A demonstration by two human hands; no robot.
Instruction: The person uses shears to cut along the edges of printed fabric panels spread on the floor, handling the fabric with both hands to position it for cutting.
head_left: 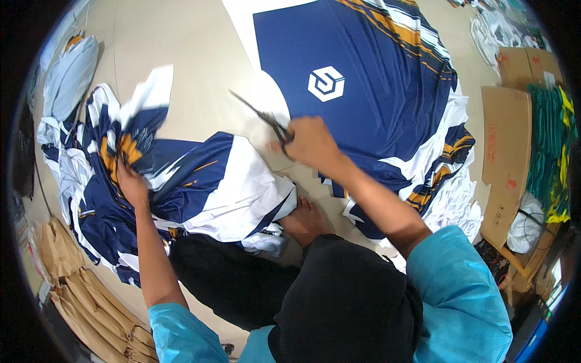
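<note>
Scissors [265, 115] are in my right hand [313, 144], fingers closed around the handles. Their blades point up and to the left, over bare floor and apart from any cloth. My left hand [131, 181] is closed on a bunched piece of printed fabric [142, 133] in navy, white and orange, slightly blurred, at the left. More of the same navy and white fabric [224, 187] lies crumpled between my left arm and my bare foot [304, 219]. Right of the scissors, a large navy fabric panel [363, 78] with a white hexagonal emblem lies spread out.
Tiled floor [193, 36] shows between the fabrics. White cloth scraps [457, 202] lie at the right, beside cardboard boxes [505, 139] and green and yellow fabric [548, 151]. Grey-white cloth [71, 78] heaps at the far left; brown wrapped bundles [100, 308] stand at the lower left.
</note>
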